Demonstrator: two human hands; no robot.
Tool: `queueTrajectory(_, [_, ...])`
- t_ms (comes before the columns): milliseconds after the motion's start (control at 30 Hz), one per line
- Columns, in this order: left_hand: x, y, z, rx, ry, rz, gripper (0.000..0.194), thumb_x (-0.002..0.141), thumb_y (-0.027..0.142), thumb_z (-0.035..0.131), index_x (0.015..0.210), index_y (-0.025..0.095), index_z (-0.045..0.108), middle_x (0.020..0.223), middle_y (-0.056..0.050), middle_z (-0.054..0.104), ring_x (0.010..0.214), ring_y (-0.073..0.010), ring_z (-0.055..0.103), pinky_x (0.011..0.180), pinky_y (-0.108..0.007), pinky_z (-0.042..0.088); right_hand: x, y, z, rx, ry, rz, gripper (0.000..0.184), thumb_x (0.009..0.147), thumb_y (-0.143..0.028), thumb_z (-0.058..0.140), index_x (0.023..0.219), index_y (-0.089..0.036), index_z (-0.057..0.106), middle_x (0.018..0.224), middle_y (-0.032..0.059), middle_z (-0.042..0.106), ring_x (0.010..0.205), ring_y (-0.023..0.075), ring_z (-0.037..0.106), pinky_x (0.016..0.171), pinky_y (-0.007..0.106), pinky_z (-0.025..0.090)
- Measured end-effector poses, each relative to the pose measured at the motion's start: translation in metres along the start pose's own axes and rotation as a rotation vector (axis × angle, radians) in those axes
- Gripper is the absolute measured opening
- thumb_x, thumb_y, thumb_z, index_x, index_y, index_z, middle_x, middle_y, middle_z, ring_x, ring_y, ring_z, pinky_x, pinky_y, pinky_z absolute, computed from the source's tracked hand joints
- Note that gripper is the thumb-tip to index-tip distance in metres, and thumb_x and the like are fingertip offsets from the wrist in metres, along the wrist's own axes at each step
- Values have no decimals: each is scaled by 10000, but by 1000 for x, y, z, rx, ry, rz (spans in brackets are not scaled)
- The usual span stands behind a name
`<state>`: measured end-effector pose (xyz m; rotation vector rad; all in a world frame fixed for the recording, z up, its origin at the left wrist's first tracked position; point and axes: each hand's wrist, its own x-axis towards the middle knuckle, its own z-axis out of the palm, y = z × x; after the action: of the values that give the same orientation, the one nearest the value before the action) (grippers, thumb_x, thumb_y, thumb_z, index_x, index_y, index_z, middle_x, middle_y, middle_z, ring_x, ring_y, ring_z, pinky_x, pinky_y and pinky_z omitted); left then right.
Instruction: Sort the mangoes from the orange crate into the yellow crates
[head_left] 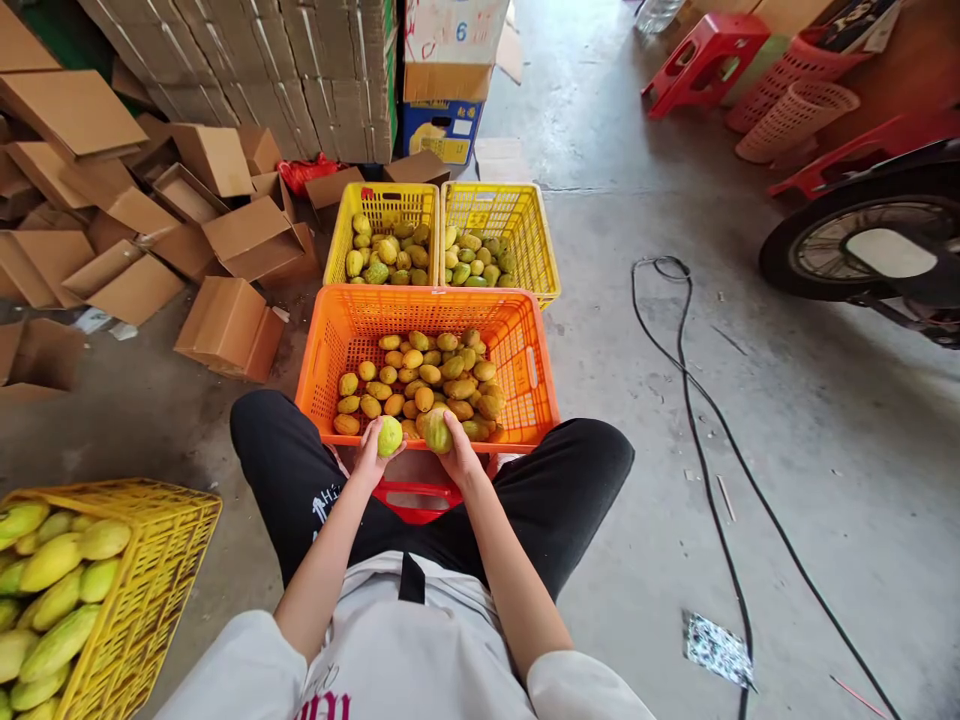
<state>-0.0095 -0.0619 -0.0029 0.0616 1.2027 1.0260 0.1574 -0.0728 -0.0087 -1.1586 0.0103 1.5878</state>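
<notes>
My left hand [370, 458] is closed round a small, smooth, bright green fruit [390, 436]. My right hand [459, 452] grips a larger yellow-green fruit [438, 430] with darker streaks. Both fruits are held side by side, slightly apart, over the near rim of an orange plastic crate [322, 345] between my knees. Many oval yellow, orange and brownish fruits [429, 374] lie inside that crate. Behind it stand two yellow crates, the left one [352, 205] and the right one [546, 245], each holding green and yellow fruits. Their exact kind I cannot tell.
At lower left stands a yellow crate [161, 570] of long green-yellow fruits. Open cardboard boxes [247, 235] are piled on the left. A black cable [701, 450] runs along the floor on the right, near a motorbike wheel [840, 235] and a red stool [705, 60].
</notes>
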Motion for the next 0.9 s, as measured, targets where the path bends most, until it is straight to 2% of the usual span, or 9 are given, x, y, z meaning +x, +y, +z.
queueTrajectory(100, [-3,-3,0,56,-30,46,354,740,302,840,996,210,613,895,-37,743,748,-193,755,685,-301,633,1,1,1,33,79,47,390,666,-406,907,946,-247,687,936,-2,779,827,169,730,638,248,619])
queueTrajectory(167, [-4,-3,0,101,-41,36,328,754,322,815,983,201,613,845,-40,747,679,-183,741,639,-287,626,1,-1,3,35,94,53,341,682,-390,884,916,-236,691,887,-12,774,790,156,720,613,225,595])
queueTrajectory(233, [-5,-1,1,130,-32,8,299,807,395,749,973,175,630,804,-58,749,599,-167,713,566,-260,601,0,-3,4,35,109,79,272,726,-384,832,896,-225,693,818,-18,762,726,148,704,566,213,565])
queueTrajectory(333, [-5,5,3,72,-1,-58,355,896,484,603,938,136,653,774,-101,750,528,-144,671,457,-208,522,-1,-7,4,45,139,135,202,814,-409,720,883,-222,683,757,-6,745,657,161,693,515,231,540])
queueTrajectory(467, [-4,12,5,-46,5,-112,404,955,480,483,979,120,667,797,-130,758,554,-157,683,430,-204,493,-2,-13,1,75,147,213,282,875,-501,612,914,-228,672,775,32,751,685,216,726,535,298,575])
queueTrajectory(667, [0,10,3,-28,-51,-106,465,928,531,581,1162,138,665,813,-99,747,628,-190,709,535,-261,566,-4,-17,0,164,37,197,249,853,-450,682,1013,-261,654,878,24,774,760,227,752,628,363,631])
queueTrajectory(767, [1,9,2,-10,-25,-51,436,899,516,663,1127,145,662,884,-101,752,702,-197,732,602,-273,590,-6,-16,1,171,28,210,288,867,-469,696,1048,-248,657,887,33,776,772,230,760,641,373,646])
queueTrajectory(900, [-1,8,1,27,-28,61,390,799,380,812,1086,169,651,940,-81,753,753,-197,751,643,-271,600,-9,-15,0,73,-11,196,328,840,-394,774,1104,-234,663,930,46,783,780,215,770,594,319,647])
